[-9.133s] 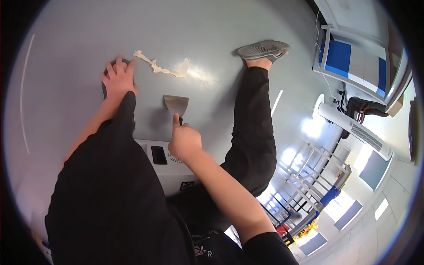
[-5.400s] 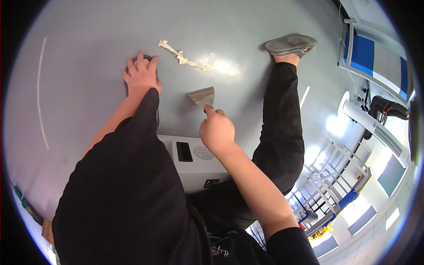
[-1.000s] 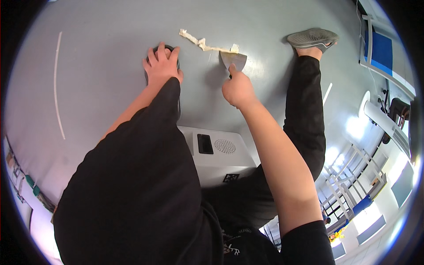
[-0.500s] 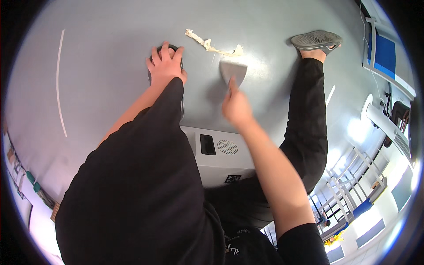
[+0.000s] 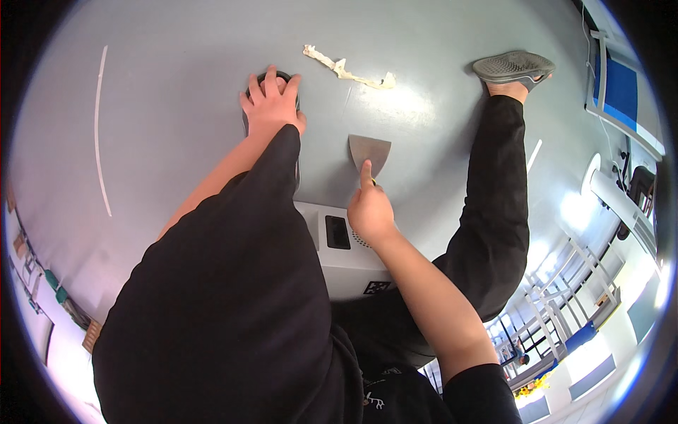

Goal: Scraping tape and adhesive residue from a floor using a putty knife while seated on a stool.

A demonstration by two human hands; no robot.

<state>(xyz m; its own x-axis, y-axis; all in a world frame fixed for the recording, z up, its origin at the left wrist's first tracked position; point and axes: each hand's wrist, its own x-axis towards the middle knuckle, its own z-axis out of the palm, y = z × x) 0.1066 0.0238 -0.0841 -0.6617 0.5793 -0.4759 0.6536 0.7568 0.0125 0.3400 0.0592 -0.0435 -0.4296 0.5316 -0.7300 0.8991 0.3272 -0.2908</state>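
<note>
In my right hand [image 5: 372, 210] is a scraper [image 5: 369, 152], its wide metal blade pointing away from me over the grey floor. My index finger lies along the blade, and the other fingers wrap the handle, which is mostly hidden. Beyond the blade, apart from it, a crumpled cream strip of peeled tape-like material [image 5: 344, 69] lies on the floor. My left hand [image 5: 272, 106] rests with spread fingers on the toe of my left shoe [image 5: 284, 76]. I cannot tell whether the blade touches the floor.
A white box-like seat [image 5: 357, 265] with a dark recess and round vent is between my legs. My right shoe [image 5: 513, 67] stands at the far right. Pale lines [image 5: 99, 134] mark the floor. Blue-panelled frames [image 5: 616, 90] and white racks [image 5: 565, 283] line the right side.
My right hand has drawn the scraper back toward me, away from the crumpled strip. My left hand stays on the shoe. The whole view has shifted slightly.
</note>
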